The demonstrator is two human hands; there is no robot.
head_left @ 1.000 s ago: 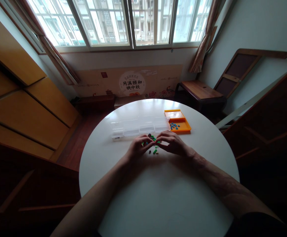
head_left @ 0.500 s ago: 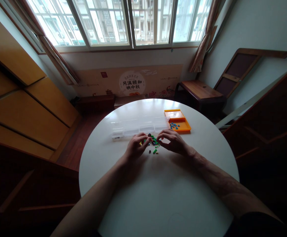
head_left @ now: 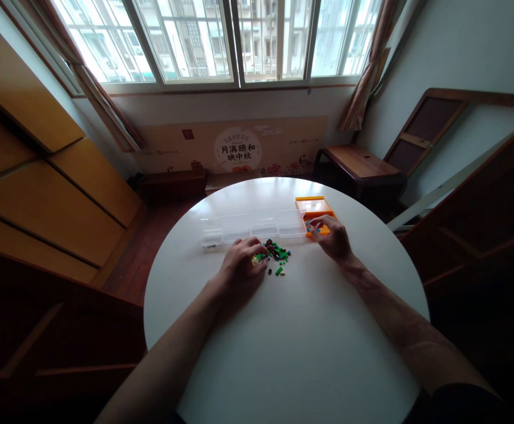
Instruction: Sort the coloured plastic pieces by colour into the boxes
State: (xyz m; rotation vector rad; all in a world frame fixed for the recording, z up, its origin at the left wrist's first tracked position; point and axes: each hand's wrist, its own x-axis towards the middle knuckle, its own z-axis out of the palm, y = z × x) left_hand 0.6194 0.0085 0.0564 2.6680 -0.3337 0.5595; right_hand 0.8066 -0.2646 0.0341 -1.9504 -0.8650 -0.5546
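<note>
A small heap of tiny bricks (head_left: 276, 253), mostly green with some dark and yellow ones, lies on the round white table (head_left: 283, 330). My left hand (head_left: 242, 265) rests at the heap's left edge, fingertips touching the bricks. My right hand (head_left: 334, 237) reaches over the orange tray (head_left: 312, 205), fingertips at the small blue pieces in its near section. Whether those fingers pinch a piece is too small to tell. A clear plastic compartment box (head_left: 252, 227) lies just behind the heap.
A dark wooden side table (head_left: 358, 164) stands beyond the table at the right, under the window. Wooden cabinets line the left wall, and dark wooden furniture stands close at both sides.
My right hand has left the heap and moved right and away, onto the orange tray. My left hand has stayed at the heap, shifted slightly.
</note>
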